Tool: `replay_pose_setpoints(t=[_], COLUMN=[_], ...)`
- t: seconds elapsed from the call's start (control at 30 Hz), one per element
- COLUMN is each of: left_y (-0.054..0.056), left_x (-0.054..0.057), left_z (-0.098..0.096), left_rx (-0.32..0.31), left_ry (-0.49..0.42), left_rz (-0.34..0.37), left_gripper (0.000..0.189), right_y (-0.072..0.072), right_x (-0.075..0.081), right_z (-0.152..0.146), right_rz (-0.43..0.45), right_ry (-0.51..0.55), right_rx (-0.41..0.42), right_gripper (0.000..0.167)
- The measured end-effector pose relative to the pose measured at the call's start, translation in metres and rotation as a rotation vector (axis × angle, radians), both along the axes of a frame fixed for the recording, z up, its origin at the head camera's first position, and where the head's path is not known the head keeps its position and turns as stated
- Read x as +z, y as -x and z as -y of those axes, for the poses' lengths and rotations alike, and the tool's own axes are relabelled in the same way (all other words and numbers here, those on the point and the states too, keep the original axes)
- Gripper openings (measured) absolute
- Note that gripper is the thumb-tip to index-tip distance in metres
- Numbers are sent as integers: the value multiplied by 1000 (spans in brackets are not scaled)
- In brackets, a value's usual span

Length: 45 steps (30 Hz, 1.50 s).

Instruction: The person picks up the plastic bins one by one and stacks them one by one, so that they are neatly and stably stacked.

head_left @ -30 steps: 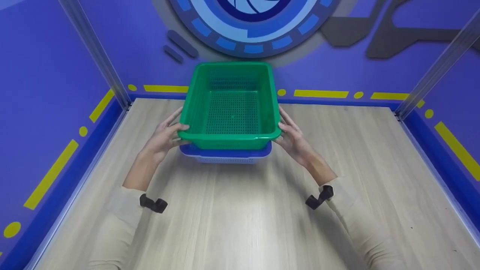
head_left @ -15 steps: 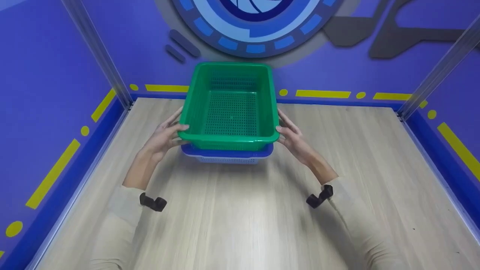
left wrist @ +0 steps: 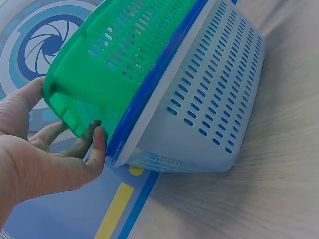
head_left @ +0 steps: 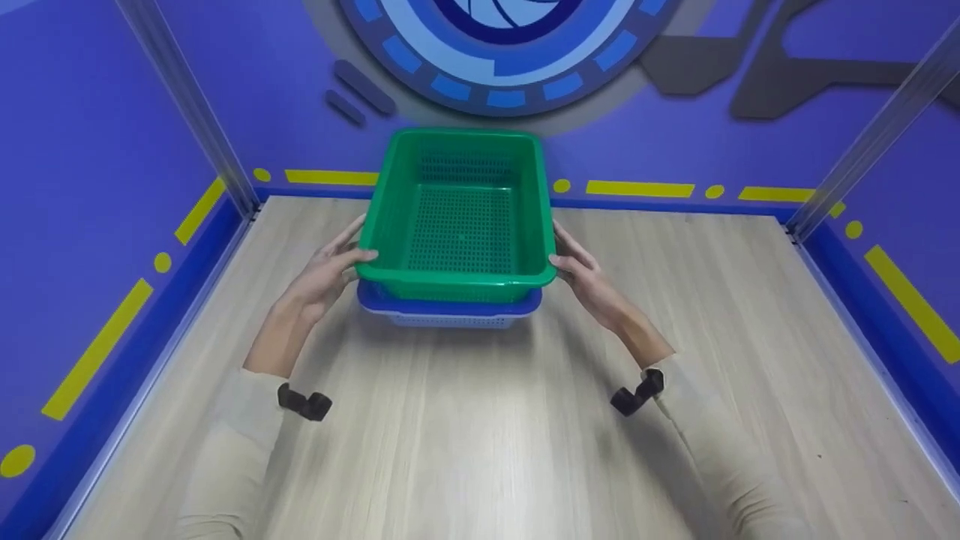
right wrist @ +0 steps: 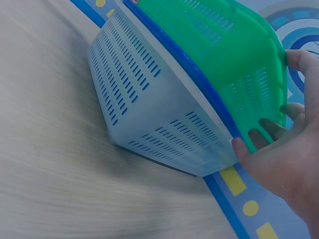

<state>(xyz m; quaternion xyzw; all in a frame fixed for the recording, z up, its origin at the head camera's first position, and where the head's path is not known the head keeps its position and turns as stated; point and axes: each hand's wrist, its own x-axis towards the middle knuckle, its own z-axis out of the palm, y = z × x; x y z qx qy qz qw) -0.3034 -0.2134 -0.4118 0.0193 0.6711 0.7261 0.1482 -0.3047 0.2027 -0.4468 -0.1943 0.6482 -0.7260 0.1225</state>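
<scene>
A green perforated plastic basket [head_left: 463, 232] sits nested in a blue-rimmed basket [head_left: 450, 307], its upper part standing above that rim. Below, a pale, slotted basket [left wrist: 199, 99] forms the bottom of the stack on the table. My left hand [head_left: 319, 277] grips the green basket's left side, thumb on the rim and fingers beneath it. Opposite, my right hand [head_left: 589, 285] holds the right side in the same way. Fingertips of both hands come close to the blue rim in the wrist views; whether they touch it I cannot tell.
The wood-grain table [head_left: 465, 435] spreads out in front of the stack. Close behind the baskets stands a printed blue wall [head_left: 637, 142]. Side walls with metal corner posts [head_left: 187, 105] bound the table left and right.
The green basket sits very slightly lower in the blue-rimmed one. My right thumb has shifted a little on the rim. Both hands keep their hold, and the head view sways slightly.
</scene>
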Motion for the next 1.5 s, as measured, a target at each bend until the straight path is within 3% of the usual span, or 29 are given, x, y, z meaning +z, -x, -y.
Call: replay_pose_setpoints(t=[0.17,0.47,0.9,1.2,1.5], left_y=[-1,-6,-5,-5,-6], left_x=[-2,-16,-31,-45,-49], left_z=[4,8,8,11,11], left_rx=[8,28,32,19,21], left_ry=[35,28,7,33,33], left_rz=[-1,18,29,16,52], left_gripper=[76,75,74,75,78], right_y=[1,2,0,-1,-4], right_x=[-6,-15,-24,-36,-44], right_z=[1,3,5,3,4], right_rz=[2,-9,63,112,156], right_ry=[-33,-40,-57,-63,-27], right_rx=[21,55,28,77,98], right_gripper=[68,66,69,71,69])
